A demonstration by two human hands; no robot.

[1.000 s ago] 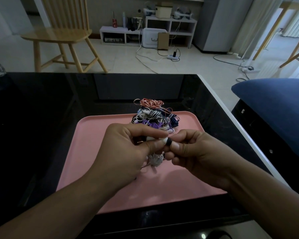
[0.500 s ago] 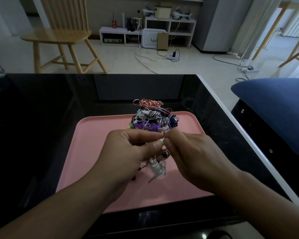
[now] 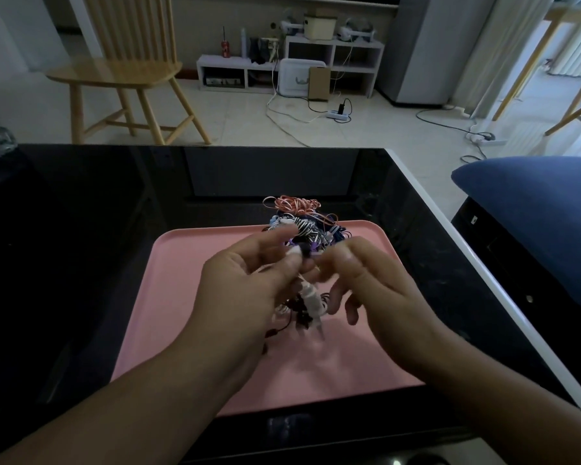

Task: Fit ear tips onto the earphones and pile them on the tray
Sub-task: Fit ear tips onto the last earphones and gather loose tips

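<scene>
Above the pink tray (image 3: 188, 297), my left hand (image 3: 249, 290) pinches a white earbud (image 3: 299, 254) that carries a dark ear tip. Its bundled white cable (image 3: 311, 302) hangs below my fingers. My right hand (image 3: 373, 290) is right beside it, thumb and forefinger close to the ear tip, but motion blur hides whether they pinch it. A pile of coiled earphones (image 3: 302, 223) in orange, striped, purple and blue lies at the tray's far edge.
The tray lies on a glossy black table (image 3: 81, 246) with a white right edge. A blue cushion (image 3: 534, 209) sits to the right. A wooden chair (image 3: 125, 72) and white shelving (image 3: 282, 68) stand on the floor beyond.
Both hands have risen toward the pile. The right hand's fingers have spread out, and the cable bundle now hangs free below the left hand.
</scene>
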